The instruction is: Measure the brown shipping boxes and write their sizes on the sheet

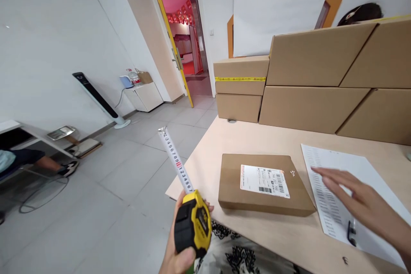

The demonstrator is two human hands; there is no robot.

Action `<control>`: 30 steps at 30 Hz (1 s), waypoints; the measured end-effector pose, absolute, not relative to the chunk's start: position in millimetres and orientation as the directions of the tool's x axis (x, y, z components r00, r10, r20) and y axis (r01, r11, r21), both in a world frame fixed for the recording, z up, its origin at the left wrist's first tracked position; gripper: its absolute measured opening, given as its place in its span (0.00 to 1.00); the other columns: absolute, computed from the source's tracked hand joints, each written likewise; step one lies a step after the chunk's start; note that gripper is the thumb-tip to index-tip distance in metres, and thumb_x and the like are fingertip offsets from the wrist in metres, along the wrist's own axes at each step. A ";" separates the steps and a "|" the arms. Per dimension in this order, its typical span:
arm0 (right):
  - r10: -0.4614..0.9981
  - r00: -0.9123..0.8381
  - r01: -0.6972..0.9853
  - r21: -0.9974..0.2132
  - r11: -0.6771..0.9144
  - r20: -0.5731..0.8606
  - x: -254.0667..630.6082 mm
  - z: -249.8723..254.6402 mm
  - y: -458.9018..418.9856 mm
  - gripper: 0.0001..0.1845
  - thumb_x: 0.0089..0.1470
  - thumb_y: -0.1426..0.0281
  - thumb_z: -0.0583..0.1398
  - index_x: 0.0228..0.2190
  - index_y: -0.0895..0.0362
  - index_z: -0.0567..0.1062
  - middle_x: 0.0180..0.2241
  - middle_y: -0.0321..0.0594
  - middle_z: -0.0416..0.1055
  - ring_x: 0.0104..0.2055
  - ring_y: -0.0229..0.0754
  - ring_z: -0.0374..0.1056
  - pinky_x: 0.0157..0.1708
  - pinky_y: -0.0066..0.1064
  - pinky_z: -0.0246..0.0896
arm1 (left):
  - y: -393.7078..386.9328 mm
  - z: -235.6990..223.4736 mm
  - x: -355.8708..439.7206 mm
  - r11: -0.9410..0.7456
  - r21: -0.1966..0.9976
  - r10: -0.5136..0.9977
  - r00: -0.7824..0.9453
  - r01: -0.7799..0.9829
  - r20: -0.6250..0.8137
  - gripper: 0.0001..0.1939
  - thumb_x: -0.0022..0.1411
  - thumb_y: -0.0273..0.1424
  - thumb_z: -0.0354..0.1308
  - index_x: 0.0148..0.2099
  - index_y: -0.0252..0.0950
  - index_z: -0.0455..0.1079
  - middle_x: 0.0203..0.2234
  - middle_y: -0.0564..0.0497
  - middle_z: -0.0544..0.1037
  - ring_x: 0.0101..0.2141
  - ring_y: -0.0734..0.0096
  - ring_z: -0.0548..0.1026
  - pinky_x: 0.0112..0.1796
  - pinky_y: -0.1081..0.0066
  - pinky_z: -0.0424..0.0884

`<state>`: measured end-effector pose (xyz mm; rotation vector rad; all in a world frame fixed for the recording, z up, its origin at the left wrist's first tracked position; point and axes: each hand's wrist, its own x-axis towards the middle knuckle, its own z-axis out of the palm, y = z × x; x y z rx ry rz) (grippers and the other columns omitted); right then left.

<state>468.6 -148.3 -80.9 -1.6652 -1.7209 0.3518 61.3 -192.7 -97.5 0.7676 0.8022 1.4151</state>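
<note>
A yellow and black tape measure [193,224] is gripped in my left hand [180,250], held off the table's front left edge. Its white blade is pulled out and slants up and to the left. My right hand [356,195], fingers stretched out and slightly blurred, hovers over a white printed sheet [346,160]; I cannot tell whether it touches the paper. Between my hands a flat brown cardboard box [231,180] lies on the table, with a white shipping label [265,180] on top. Below my right hand, a pen-like black and clear item [351,234] rests on the sheet.
Stacked cardboard boxes [314,107] line the back of the pale table [199,167]; the top of a person's head [362,12] shows behind them. A tower fan [96,96], a white cabinet [146,96] and a seated person's leg [48,163] are at left. A door [175,43] stands open.
</note>
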 end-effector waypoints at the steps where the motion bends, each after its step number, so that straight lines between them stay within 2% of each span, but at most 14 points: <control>1: 0.947 0.080 0.783 -0.608 0.134 0.312 469.7 -99.3 -162.3 0.19 0.57 0.52 0.54 0.45 0.37 0.79 0.49 0.37 0.77 0.56 0.63 0.67 0.57 0.64 0.59 | -192.1 -104.0 57.8 0.008 0.844 0.999 -0.040 -0.536 -0.035 0.50 0.36 0.44 0.75 0.62 0.56 0.60 0.47 0.53 0.77 0.53 0.48 0.72 0.56 0.57 0.63; 2: 0.940 0.083 0.803 -0.580 0.133 0.330 468.4 -117.0 -174.9 0.18 0.57 0.52 0.54 0.45 0.35 0.79 0.49 0.37 0.77 0.55 0.64 0.68 0.58 0.66 0.56 | -191.6 -110.2 56.7 0.010 0.839 0.997 -0.060 -0.544 -0.051 0.47 0.37 0.44 0.74 0.61 0.56 0.61 0.48 0.54 0.77 0.55 0.48 0.70 0.57 0.57 0.62; 5: 0.953 0.063 0.848 -0.520 0.105 0.296 453.7 -154.1 -202.7 0.21 0.56 0.51 0.53 0.50 0.30 0.74 0.54 0.34 0.73 0.57 0.65 0.66 0.53 0.65 0.64 | -191.1 -124.0 64.4 0.042 0.828 0.992 -0.072 -0.559 -0.099 0.44 0.39 0.45 0.72 0.60 0.54 0.63 0.50 0.51 0.78 0.57 0.47 0.69 0.56 0.54 0.63; 8: 0.968 0.051 0.834 -0.543 0.093 0.244 436.2 -158.2 -213.4 0.25 0.56 0.52 0.55 0.55 0.39 0.71 0.59 0.37 0.68 0.61 0.62 0.62 0.54 0.59 0.66 | -186.8 -123.8 75.5 0.088 0.843 0.994 -0.006 -0.530 -0.108 0.47 0.41 0.44 0.71 0.64 0.50 0.60 0.52 0.47 0.76 0.58 0.44 0.68 0.56 0.52 0.64; 12: 0.950 0.101 0.787 -0.608 0.106 0.295 431.8 -130.4 -198.9 0.23 0.51 0.50 0.61 0.45 0.48 0.74 0.57 0.45 0.68 0.60 0.60 0.63 0.53 0.51 0.67 | -159.5 -101.9 79.4 0.026 0.880 0.998 0.069 -0.475 0.007 0.53 0.39 0.44 0.73 0.66 0.47 0.55 0.54 0.44 0.74 0.58 0.43 0.66 0.55 0.53 0.66; 17: 0.936 0.175 0.691 -0.716 0.105 0.306 446.4 -96.3 -141.7 0.25 0.42 0.50 0.67 0.37 0.50 0.69 0.59 0.46 0.65 0.59 0.59 0.63 0.55 0.52 0.61 | -94.2 -69.1 87.0 -0.117 0.862 0.968 0.137 -0.494 0.209 0.49 0.44 0.40 0.71 0.66 0.47 0.54 0.54 0.45 0.73 0.57 0.46 0.68 0.55 0.53 0.66; 19: 0.949 0.160 0.588 -0.799 0.129 0.271 450.9 -91.9 -115.3 0.25 0.42 0.51 0.68 0.35 0.50 0.66 0.55 0.45 0.68 0.55 0.56 0.67 0.52 0.48 0.64 | -69.8 -59.3 93.9 -0.125 0.852 0.960 0.157 -0.508 0.234 0.46 0.45 0.39 0.71 0.65 0.46 0.57 0.54 0.45 0.73 0.56 0.48 0.70 0.55 0.54 0.66; 22: 0.947 0.186 0.471 -0.870 0.148 0.262 452.2 -93.1 -84.6 0.25 0.42 0.53 0.68 0.34 0.50 0.64 0.42 0.41 0.71 0.47 0.52 0.70 0.45 0.43 0.67 | -52.5 -44.6 100.5 -0.114 0.847 0.958 0.167 -0.519 0.231 0.43 0.46 0.39 0.70 0.63 0.45 0.59 0.51 0.46 0.74 0.54 0.48 0.72 0.53 0.54 0.67; 24: 0.927 0.260 0.418 -0.897 0.145 0.271 449.3 -95.8 -73.0 0.27 0.40 0.53 0.70 0.35 0.51 0.64 0.40 0.40 0.70 0.46 0.52 0.70 0.45 0.44 0.66 | -59.2 -34.2 99.3 -0.102 0.856 0.967 0.153 -0.507 0.205 0.42 0.49 0.37 0.69 0.64 0.45 0.57 0.50 0.47 0.75 0.52 0.49 0.73 0.54 0.54 0.67; 26: 0.906 0.326 0.353 -0.924 0.147 0.269 445.3 -98.1 -67.9 0.30 0.38 0.53 0.71 0.38 0.51 0.64 0.44 0.43 0.70 0.49 0.53 0.69 0.48 0.46 0.66 | -78.3 -25.5 94.8 -0.029 0.864 0.975 0.177 -0.502 0.135 0.43 0.52 0.36 0.67 0.66 0.46 0.53 0.48 0.47 0.76 0.49 0.49 0.75 0.54 0.52 0.66; 30: 0.893 0.355 0.290 -0.941 0.177 0.278 440.1 -101.0 -69.0 0.37 0.37 0.52 0.71 0.45 0.50 0.63 0.52 0.49 0.68 0.55 0.55 0.66 0.54 0.50 0.63 | -122.4 -20.7 90.5 0.305 0.821 0.859 0.511 -0.483 -0.019 0.46 0.53 0.41 0.64 0.69 0.39 0.48 0.46 0.38 0.77 0.47 0.44 0.76 0.50 0.47 0.67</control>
